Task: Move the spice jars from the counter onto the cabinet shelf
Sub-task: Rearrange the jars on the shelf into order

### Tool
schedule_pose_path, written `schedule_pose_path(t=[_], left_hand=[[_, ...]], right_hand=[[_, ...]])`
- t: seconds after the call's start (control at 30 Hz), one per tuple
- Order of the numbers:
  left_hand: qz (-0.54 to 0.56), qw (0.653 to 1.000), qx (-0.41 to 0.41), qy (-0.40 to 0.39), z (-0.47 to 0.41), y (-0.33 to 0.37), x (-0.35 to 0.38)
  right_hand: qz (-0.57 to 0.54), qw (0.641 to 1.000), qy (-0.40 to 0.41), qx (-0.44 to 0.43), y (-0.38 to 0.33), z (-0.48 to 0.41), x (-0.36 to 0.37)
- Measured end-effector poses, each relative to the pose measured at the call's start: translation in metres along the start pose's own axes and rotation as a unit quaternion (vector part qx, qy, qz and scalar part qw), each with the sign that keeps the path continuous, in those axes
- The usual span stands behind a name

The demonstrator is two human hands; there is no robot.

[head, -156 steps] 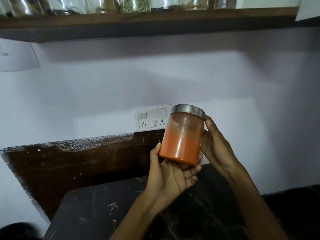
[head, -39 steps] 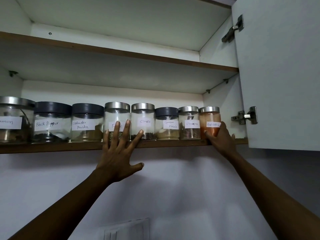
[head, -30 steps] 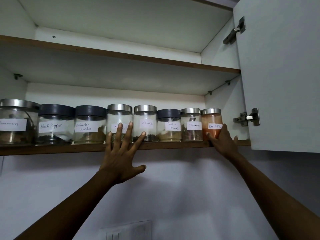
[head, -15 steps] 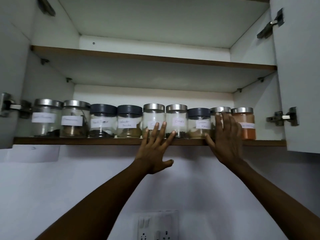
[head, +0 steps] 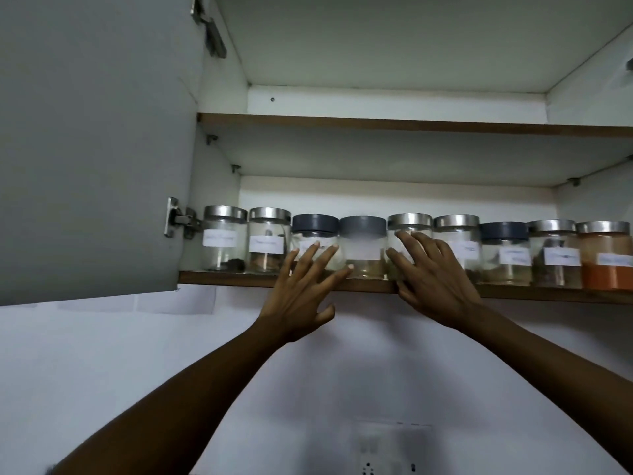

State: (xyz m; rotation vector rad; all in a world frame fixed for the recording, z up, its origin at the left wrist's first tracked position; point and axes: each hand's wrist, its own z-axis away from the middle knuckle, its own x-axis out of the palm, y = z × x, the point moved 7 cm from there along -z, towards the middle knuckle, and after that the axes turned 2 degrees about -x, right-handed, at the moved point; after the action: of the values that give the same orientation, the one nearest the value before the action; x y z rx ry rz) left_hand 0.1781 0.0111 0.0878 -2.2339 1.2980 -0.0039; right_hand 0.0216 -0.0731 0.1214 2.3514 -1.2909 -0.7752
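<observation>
Several labelled glass spice jars stand in a row along the lower cabinet shelf (head: 219, 278). The jar of orange-red powder (head: 605, 257) is at the right end of the row. My left hand (head: 303, 289) is raised with fingers spread, its fingertips lying against a dark-lidded jar (head: 314, 234). My right hand (head: 431, 277) is also spread flat, its fingers over a steel-lidded jar (head: 409, 221). Between the two hands stands a grey-lidded jar (head: 363, 245). Neither hand grips anything.
The left cabinet door (head: 92, 145) hangs open on its hinge (head: 178, 219). An upper shelf (head: 376, 123) runs above the jars with nothing on it in view. A wall socket (head: 390, 450) is on the white wall below.
My right hand let go of the orange-red jar at the right end and slid left along the row. My left hand also shifted left. The view panned left, bringing the left door in.
</observation>
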Motion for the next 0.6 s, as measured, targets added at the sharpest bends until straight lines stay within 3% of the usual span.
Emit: schedule_pose_path(t=[0.2, 0.43, 0.6], left_hand=[[0.011, 0.998, -0.059, -0.012, 0.023, -0.073, -0.01], [0.144, 0.977, -0.159, 0.013, 0.028, -0.142, -0.033], [0.167, 0.968, -0.183, -0.044, 0.01, -0.165, -0.046]], right_hand=[[-0.013, 1.0, -0.013, -0.004, -0.05, -0.041, -0.006], [-0.039, 0.997, 0.055, -0.035, -0.113, -0.095, -0.021], [-0.053, 0.997, 0.049, -0.03, -0.136, -0.127, -0.029]])
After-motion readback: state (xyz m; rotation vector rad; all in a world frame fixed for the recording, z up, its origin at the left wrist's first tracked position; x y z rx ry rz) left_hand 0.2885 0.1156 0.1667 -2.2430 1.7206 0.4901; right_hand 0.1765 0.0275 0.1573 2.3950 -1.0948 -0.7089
